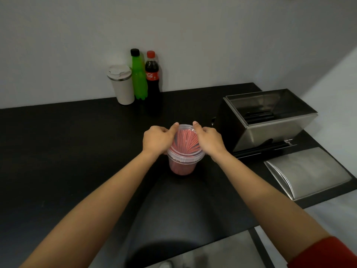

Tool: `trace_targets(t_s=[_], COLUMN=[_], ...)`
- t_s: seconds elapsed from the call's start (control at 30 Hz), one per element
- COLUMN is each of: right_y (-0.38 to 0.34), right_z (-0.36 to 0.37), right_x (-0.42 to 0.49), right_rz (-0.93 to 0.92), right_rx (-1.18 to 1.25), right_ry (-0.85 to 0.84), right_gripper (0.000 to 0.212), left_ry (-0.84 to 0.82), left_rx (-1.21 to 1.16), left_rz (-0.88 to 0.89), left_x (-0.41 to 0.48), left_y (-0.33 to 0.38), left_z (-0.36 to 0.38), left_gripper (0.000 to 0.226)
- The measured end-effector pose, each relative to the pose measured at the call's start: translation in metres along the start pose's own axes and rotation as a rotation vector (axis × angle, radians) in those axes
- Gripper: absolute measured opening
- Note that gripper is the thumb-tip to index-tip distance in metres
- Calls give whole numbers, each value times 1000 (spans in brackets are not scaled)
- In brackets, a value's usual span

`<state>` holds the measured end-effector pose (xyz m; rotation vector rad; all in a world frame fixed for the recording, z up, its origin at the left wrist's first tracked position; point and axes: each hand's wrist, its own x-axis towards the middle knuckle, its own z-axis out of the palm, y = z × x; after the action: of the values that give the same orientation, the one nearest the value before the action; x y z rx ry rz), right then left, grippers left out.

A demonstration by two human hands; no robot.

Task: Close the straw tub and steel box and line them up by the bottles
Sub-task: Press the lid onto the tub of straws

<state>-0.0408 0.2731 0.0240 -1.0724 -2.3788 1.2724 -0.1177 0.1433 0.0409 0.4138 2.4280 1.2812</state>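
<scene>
Nearest to us, our two bare forearms reach out over the black bench (58, 151), a red sleeve (326, 252) showing at the right elbow. At the middle of the bench stands the straw tub (181, 167), a clear plastic cup packed with red straws (186, 142), upright and well apart from everything else. A clear lid (185, 151) sits over its mouth, and we cannot tell whether it is fully snapped on. Our left hand (157, 141) is curled around the left side of the lid, thumb laid along the far rim, and our right hand (209, 141) grips the right side in the same way, thumb up on the far edge; both hands hold the tub at its lid. To the right, near the bench's near edge, a flat steel lid (307, 171) lies alone on the surface. Just beyond it stands the steel box (270, 120), open at the top, with dark straws (257, 115) lying inside and more dark straws at its foot. Farthest off, against the white wall (193, 35), three containers stand in a tight row: a white tumbler (122, 86) on the left, a green bottle (138, 76) with a black cap in the middle, and a cola bottle (152, 78) with a red cap on the right.
</scene>
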Motion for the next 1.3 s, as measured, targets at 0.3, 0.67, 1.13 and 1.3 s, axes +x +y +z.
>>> trace_targets(t_s=[0.3,0.67,1.13,1.3], right_y=[1,-1,0,2], right_z=[5,6,7,6], right_x=[4,2,-5,-1], right_rz=[43,32,-38,-8], right_rx=[-80,-125,-76,-10], right_ry=[42,95,142,112], right_gripper=[46,45,37,36], left_ry=[27,38,195,187], left_rx=[3,0,61,30], left_rz=[22,15,198,175], left_x=[1,-17,-30,-30], left_y=[-3,-8,-15,-13], left_z=[3,8,20,19], left_gripper=[39,64,64,53])
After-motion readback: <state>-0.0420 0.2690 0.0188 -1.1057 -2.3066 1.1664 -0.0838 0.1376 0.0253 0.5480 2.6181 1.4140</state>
